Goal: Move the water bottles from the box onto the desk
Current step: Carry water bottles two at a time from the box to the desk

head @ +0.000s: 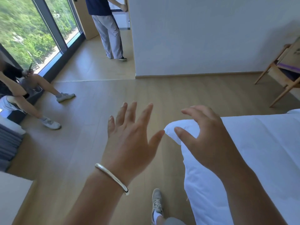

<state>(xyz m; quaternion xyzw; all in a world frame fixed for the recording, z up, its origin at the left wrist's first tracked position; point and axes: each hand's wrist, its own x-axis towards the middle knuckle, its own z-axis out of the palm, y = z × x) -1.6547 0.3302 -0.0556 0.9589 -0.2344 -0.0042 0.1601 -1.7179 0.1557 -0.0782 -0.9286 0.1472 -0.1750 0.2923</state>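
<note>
Both my hands are raised in front of me over the wooden floor, holding nothing. My left hand (131,140), with a silver bangle on the wrist, has its fingers spread and straight. My right hand (206,140) hovers over the corner of a white bed, fingers loosely bent. A cardboard box (292,54) with purple tape rests on a wooden chair at the far right edge. No water bottles or desk can be seen.
The white bed (251,159) fills the lower right. A wooden chair (279,78) stands against the white wall. One person stands at a doorway (108,30); two people sit by the window at the left (24,95). My shoe (156,203) is on the floor below.
</note>
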